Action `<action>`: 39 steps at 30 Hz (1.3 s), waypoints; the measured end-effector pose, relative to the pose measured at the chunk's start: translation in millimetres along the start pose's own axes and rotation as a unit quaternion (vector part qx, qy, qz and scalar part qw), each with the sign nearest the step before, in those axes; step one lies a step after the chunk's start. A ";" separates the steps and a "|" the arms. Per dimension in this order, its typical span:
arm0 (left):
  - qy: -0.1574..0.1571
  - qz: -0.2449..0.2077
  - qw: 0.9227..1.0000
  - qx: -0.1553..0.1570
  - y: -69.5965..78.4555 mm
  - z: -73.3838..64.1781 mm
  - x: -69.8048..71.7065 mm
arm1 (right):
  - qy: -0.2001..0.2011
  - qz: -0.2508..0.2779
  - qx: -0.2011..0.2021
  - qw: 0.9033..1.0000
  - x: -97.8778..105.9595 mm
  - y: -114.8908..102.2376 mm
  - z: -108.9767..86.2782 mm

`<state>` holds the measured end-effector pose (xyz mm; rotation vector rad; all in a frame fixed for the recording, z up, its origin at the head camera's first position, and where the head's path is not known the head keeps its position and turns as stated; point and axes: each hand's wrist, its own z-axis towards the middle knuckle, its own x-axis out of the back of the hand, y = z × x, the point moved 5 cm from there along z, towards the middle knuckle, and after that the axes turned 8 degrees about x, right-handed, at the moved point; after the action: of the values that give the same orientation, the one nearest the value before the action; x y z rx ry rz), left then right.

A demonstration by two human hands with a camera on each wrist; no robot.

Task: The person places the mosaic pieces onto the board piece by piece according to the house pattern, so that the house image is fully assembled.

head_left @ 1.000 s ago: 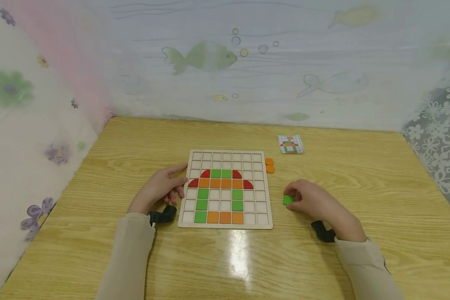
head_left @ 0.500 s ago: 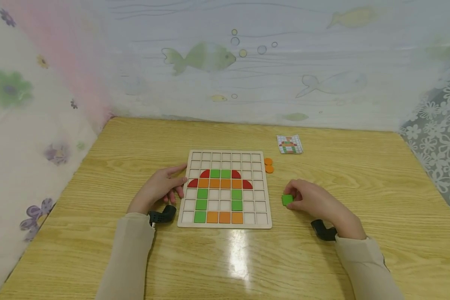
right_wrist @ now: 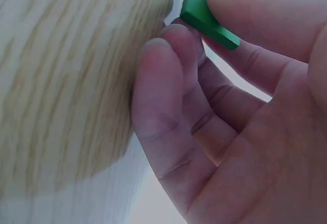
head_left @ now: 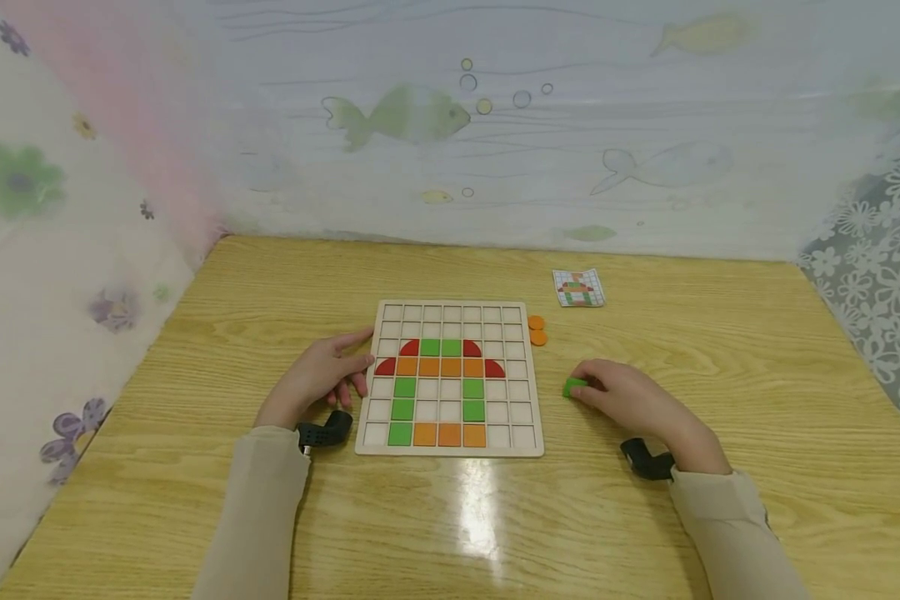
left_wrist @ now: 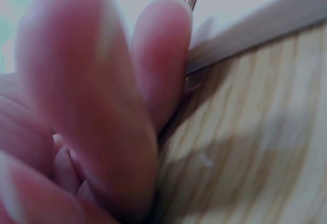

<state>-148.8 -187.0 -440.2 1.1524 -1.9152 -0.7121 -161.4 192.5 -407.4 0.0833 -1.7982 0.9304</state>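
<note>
My left hand (head_left: 315, 373) rests at the left edge of a pale wooden grid board (head_left: 521, 390), its index finger and thumb reaching the rim. In the left wrist view, fingertips (left_wrist: 161, 45) stand against the board's side, near the wooden table. Right of the board, my right hand (head_left: 641, 404) pinches a green square tile (head_left: 572, 387) between thumb and fingers. That green tile (right_wrist: 207, 17) appears tilted in the right wrist view, while the other fingers curl close to the tabletop. Green, orange and red pieces (head_left: 441, 367) fill several cells of the board.
Two orange round pieces (head_left: 537, 330) lie beside the board's upper right edge. Farther back is a small picture card (head_left: 578, 287) with a coloured grid pattern. A patterned curtain (head_left: 450, 167) hangs behind the table (head_left: 450, 533).
In my right hand the green tile has moved slightly up and turned, showing less of its face, and the thumb has shifted upward. The left hand and the board stay put.
</note>
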 end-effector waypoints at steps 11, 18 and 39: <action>0.001 -0.015 1.000 0.001 -4.0 -3.0 0.7 | 0.011 0.032 -0.017 0.999 -0.5 3.1 2.7; -0.003 -0.023 1.000 0.001 -5.7 -4.3 0.4 | 0.020 0.047 -0.025 0.998 -1.5 3.7 5.8; -0.003 -0.018 1.000 -0.005 0.1 -2.3 -0.8 | 0.073 0.087 0.003 0.993 1.8 -24.9 47.5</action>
<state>-146.7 -186.4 -439.2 1.1832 -1.8983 -0.7438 -187.1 146.2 -398.7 -0.1379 -1.6856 1.0387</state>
